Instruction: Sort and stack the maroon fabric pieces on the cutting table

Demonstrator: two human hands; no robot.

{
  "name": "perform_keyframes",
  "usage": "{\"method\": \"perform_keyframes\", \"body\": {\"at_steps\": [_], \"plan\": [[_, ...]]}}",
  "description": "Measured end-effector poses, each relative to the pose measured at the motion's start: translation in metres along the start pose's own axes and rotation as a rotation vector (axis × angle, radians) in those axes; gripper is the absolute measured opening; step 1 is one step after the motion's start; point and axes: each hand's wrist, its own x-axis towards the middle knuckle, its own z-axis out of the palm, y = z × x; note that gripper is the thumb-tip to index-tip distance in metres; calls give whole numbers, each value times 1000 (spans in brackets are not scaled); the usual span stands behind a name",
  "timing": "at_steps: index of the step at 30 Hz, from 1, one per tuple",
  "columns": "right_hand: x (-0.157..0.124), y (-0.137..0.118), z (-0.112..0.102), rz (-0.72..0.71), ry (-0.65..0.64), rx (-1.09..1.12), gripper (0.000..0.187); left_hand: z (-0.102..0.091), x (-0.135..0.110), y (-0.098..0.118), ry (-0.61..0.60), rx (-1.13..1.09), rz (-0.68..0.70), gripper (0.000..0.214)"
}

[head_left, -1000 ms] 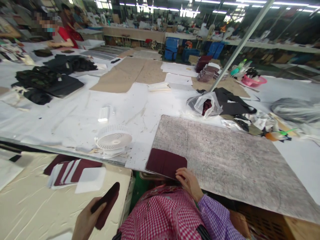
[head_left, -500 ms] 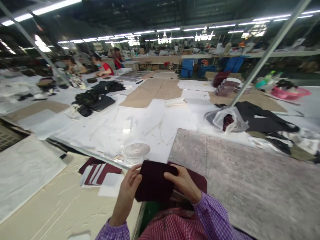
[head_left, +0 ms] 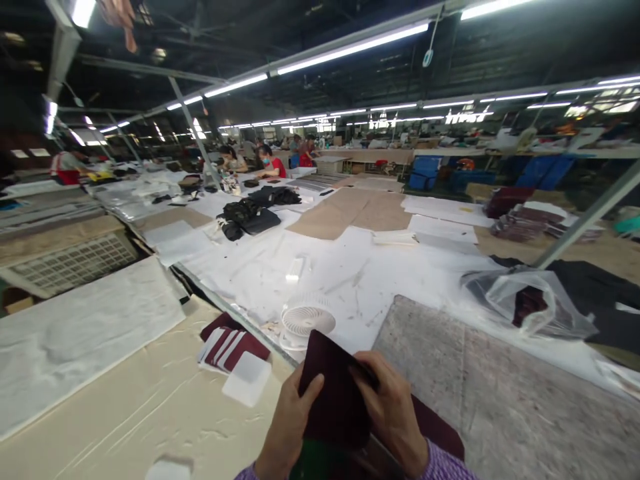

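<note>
A dark maroon fabric piece (head_left: 333, 400) is held up in front of me, tilted, with its upper corner raised. My left hand (head_left: 287, 423) pinches its left edge, thumb on the near face. On the opposite edge, my right hand (head_left: 393, 410) is closed with its fingers curled over the cloth. Another maroon piece (head_left: 440, 430) lies beside my right wrist on the grey mottled sheet (head_left: 450, 353), partly hidden by that hand. To the left, overlapping maroon and white pieces (head_left: 233, 343) are fanned out, with a white rounded panel (head_left: 247, 379) against them.
A small white fan (head_left: 307, 320) stands just beyond my hands. A clear plastic bag (head_left: 530, 303) with maroon cloth inside sits at right, near a slanted metal post (head_left: 590, 217). Dark garments (head_left: 255, 213) lie farther back. Co-workers sit and stand at distant tables.
My view has swung left. The maroon piece has gone from lying fairly level to being tilted up, and my right hand has shifted from thumb on top to fingers over its edge.
</note>
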Motion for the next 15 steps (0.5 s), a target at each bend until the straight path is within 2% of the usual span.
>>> {"method": "perform_keyframes", "body": {"at_steps": [4,6,8,11,13,15], "plan": [[12,-9,-8,303,-228,367,31,-4,-1,12,-58,138,62,47],[18,-10,-11,357,-311,476,38,-7,-3,18,-94,154,70,45],[21,-8,-12,293,-235,403,42,-9,-6,22,-96,124,71,43],[21,-5,-10,66,-67,219,36,-8,-10,26,-77,10,54,44],[19,-5,-9,-32,-74,169,28,-7,-12,27,-76,-58,37,43],[18,-5,-8,-58,-122,168,24,-6,-14,30,-65,-91,19,43]]}}
